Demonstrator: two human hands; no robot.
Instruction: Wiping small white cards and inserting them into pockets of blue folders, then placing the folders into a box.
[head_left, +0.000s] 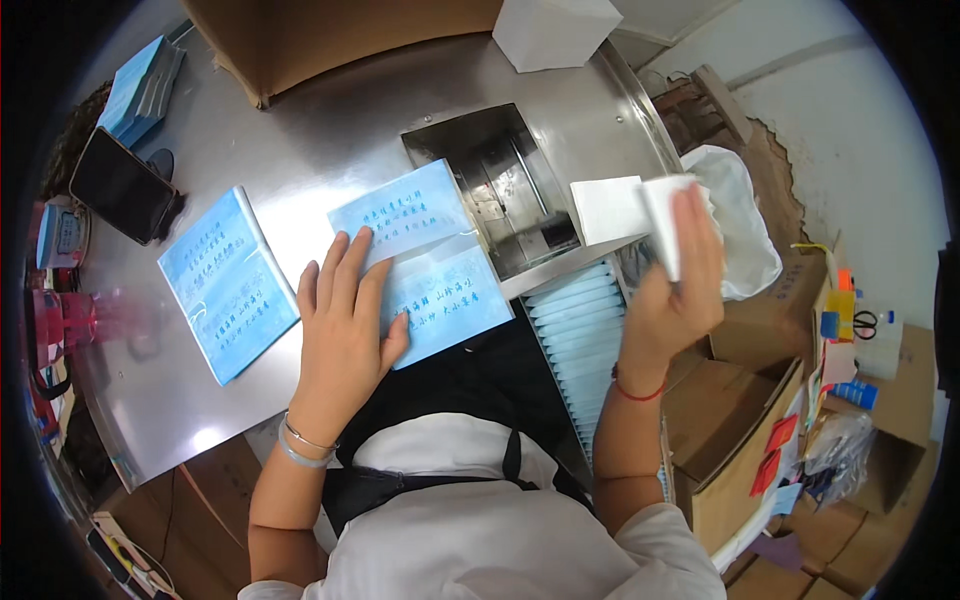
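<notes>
My left hand (342, 320) lies with its fingers stretched over the left edge of a light blue printed packet (450, 300), which is flat at the table's front edge. Raised at the right, my right hand (685, 265) is closed on a white folded paper napkin (663, 225). Just left of that hand, a white stack of folded paper (606, 208) sits beside the rectangular opening (490, 180) in the steel table. A second blue packet (228, 285) rests on the metal left of my left hand.
A row of blue packets (570, 340) fills a slot below the opening. Around the steel table (330, 130) are a phone on a stand (125, 185), stacked blue packets (140, 90), a cardboard box (350, 35), a white box (555, 35), a white-lined bin (745, 220) and open cartons (735, 400).
</notes>
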